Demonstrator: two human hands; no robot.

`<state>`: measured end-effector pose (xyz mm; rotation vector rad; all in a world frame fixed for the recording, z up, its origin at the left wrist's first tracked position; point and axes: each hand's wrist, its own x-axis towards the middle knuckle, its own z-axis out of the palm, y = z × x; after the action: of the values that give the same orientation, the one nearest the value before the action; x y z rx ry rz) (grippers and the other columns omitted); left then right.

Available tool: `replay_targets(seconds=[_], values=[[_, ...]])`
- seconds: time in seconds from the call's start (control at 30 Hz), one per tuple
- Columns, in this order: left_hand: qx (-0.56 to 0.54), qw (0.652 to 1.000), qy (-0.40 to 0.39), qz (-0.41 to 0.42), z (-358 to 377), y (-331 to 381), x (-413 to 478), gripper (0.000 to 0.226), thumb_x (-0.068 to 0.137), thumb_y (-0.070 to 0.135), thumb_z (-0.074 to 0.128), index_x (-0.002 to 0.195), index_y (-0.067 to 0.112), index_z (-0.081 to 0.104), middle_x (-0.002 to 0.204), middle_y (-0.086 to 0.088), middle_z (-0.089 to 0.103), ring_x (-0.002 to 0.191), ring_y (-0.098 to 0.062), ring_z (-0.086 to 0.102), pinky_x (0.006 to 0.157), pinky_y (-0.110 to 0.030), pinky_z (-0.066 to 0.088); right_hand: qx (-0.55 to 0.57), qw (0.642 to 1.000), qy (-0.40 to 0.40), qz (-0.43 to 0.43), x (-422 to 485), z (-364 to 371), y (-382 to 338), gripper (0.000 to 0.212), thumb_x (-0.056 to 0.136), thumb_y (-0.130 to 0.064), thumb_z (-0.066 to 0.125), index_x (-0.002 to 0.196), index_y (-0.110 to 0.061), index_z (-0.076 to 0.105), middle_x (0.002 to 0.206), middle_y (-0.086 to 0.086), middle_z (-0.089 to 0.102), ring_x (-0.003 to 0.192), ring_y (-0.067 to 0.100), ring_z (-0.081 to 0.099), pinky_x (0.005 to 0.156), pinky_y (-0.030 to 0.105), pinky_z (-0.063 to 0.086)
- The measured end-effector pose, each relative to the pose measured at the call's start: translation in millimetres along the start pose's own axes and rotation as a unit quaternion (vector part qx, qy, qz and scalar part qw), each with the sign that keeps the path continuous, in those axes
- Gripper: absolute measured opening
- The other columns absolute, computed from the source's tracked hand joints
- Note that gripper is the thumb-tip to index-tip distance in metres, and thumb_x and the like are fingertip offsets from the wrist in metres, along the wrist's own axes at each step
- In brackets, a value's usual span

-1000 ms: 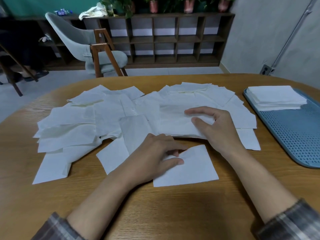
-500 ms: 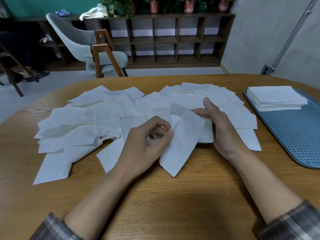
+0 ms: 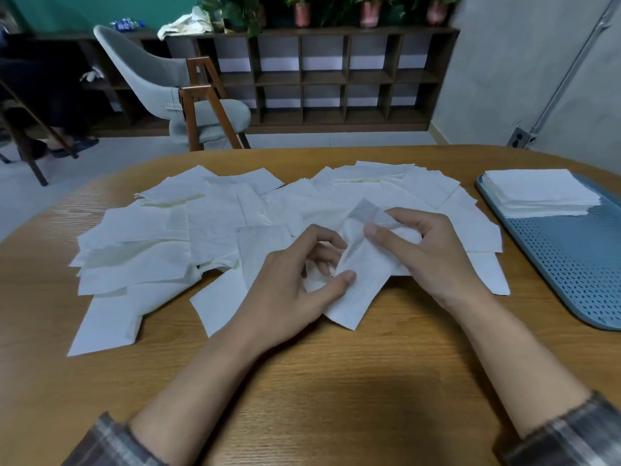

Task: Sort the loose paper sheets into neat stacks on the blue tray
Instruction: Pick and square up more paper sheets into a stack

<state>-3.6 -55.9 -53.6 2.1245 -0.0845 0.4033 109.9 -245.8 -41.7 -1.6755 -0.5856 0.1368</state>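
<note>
The sheet [image 3: 361, 280] I was working sat lifted off the wooden table [image 3: 302, 381], just in front of the spread of loose sheets [image 3: 215, 227], its lower corner hanging toward the near edge and its upper corner sticking up between my two hands. My left hand [image 3: 295, 290] had it pinched on its left side, thumb pressed on top and the other fingers curled underneath. My right hand [image 3: 426, 253] gripped the upper right part, thumb tip on the paper and fingers bent around the far side. The sheet was crumpled slightly between the two grips.

Behind and to both sides, the loose sheets lay overlapping in a wide, untidy fan across the middle of the table. At the right edge sat the blue tray [image 3: 571, 264], perforated, with one squared stack [image 3: 541, 191] of sheets at its far end, well apart from my hands. Plaid sleeve cuffs showed at both wrists. Beyond the table stood a grey chair [image 3: 161, 82] and a dark cubby shelf [image 3: 322, 75] with potted plants on top.
</note>
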Motion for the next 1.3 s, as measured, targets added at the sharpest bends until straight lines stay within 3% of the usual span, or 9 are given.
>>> replay_targets(seconds=[0.13, 0.3, 0.53, 0.63, 0.8, 0.97, 1.07, 1.17, 1.3], values=[[-0.079, 0.996, 0.024, -0.016, -1.9, 2.3, 1.5, 0.042, 0.091, 0.017, 0.082, 0.124, 0.033, 0.062, 0.1, 0.006, 0.071, 0.1, -0.015, 0.068, 0.09, -0.025, 0.052, 0.021, 0.999, 0.033, 0.007, 0.5, -1.1, -2.7, 0.012, 0.097, -0.023, 0.075, 0.101, -0.013, 0.081, 0.101, 0.0, 0.081, 0.098, 0.015, 0.075, 0.082, 0.024, 0.056], [-0.159, 0.978, 0.13, -0.032, -10.6, 3.4, 8.2, 0.037, 0.092, 0.006, 0.079, 0.122, 0.021, 0.062, 0.123, 0.007, 0.068, 0.094, -0.01, 0.068, 0.063, -0.016, 0.05, 0.053, 0.998, 0.036, 0.024, 0.2, -0.5, -6.3, 0.01, 0.098, -0.022, 0.073, 0.107, -0.024, 0.078, 0.109, -0.009, 0.08, 0.106, 0.009, 0.074, 0.093, 0.026, 0.057], [-0.154, 0.977, 0.142, -0.038, -12.6, -1.4, 7.7, 0.01, 0.094, 0.002, 0.075, 0.091, 0.012, 0.076, 0.095, 0.007, 0.077, 0.068, -0.002, 0.062, 0.062, -0.012, 0.042, 0.085, 0.994, -0.045, 0.047, -0.9, 1.4, -7.2, 0.029, 0.096, -0.022, 0.075, 0.121, -0.035, 0.072, 0.13, -0.011, 0.071, 0.125, 0.019, 0.067, 0.114, 0.051, 0.048], [-0.115, 0.982, 0.14, -0.046, -13.1, -4.8, 8.1, 0.018, 0.095, 0.009, 0.075, 0.09, 0.025, 0.082, 0.089, 0.007, 0.078, 0.059, -0.022, 0.04, 0.058, -0.025, 0.035, 0.075, 0.994, -0.061, 0.053, -1.5, 2.2, -8.1, 0.041, 0.09, -0.031, 0.08, 0.129, -0.04, 0.068, 0.137, -0.017, 0.065, 0.134, 0.017, 0.059, 0.117, 0.054, 0.044], [-0.109, 0.982, 0.138, -0.064, -12.5, -8.6, 9.3, 0.014, 0.094, 0.018, 0.078, 0.092, 0.031, 0.084, 0.078, -0.002, 0.074, 0.059, -0.02, 0.035, 0.056, -0.025, 0.03, 0.044, 0.996, -0.058, 0.046, -2.6, 3.6, -6.8, 0.045, 0.093, -0.028, 0.077, 0.13, -0.05, 0.065, 0.133, -0.035, 0.06, 0.137, -0.007, 0.043, 0.123, 0.04, 0.036], [-0.094, 0.982, 0.147, -0.068, -10.4, -8.5, 8.1, 0.013, 0.095, 0.021, 0.078, 0.101, 0.032, 0.082, 0.086, 0.006, 0.073, 0.071, -0.006, 0.057, 0.065, -0.022, 0.042, -0.016, 0.999, -0.046, 0.005, -3.8, 5.6, -8.9, 0.05, 0.098, -0.018, 0.073, 0.135, -0.048, 0.06, 0.129, -0.043, 0.056, 0.114, -0.034, 0.042, 0.091, -0.003, 0.035], [-0.072, 0.985, 0.137, -0.079, -11.8, -2.7, 9.3, 0.032, 0.093, 0.038, 0.076, 0.124, 0.036, 0.071, 0.128, 0.019, 0.066, 0.116, 0.006, 0.061, 0.089, -0.017, 0.052, 0.109, 0.992, -0.056, 0.023, -3.4, 2.6, -10.1, 0.058, 0.092, -0.017, 0.075, 0.137, -0.05, 0.06, 0.139, -0.027, 0.058, 0.128, -0.005, 0.058, 0.097, 0.019, 0.05], [-0.171, 0.974, 0.069, -0.128, -15.7, 4.8, 8.1, 0.044, 0.092, 0.05, 0.067, 0.135, 0.046, 0.06, 0.124, 0.013, 0.069, 0.11, 0.006, 0.065, 0.087, -0.016, 0.052, 0.182, 0.981, -0.057, 0.045, -2.9, 0.7, -12.4, 0.065, 0.091, -0.017, 0.079, 0.139, -0.053, 0.056, 0.146, -0.01, 0.057, 0.128, 0.02, 0.065, 0.092, 0.037, 0.058], [-0.158, 0.98, 0.074, -0.099, -15.2, 6.2, 6.1, 0.044, 0.097, 0.031, 0.074, 0.135, 0.046, 0.058, 0.112, 0.008, 0.077, 0.097, -0.01, 0.074, 0.074, -0.022, 0.057, -0.036, 0.999, -0.033, -0.005, -2.8, 7.7, -6.4, 0.061, 0.098, -0.023, 0.074, 0.14, -0.057, 0.046, 0.127, -0.056, 0.044, 0.122, -0.025, 0.044, 0.11, 0.018, 0.04]])
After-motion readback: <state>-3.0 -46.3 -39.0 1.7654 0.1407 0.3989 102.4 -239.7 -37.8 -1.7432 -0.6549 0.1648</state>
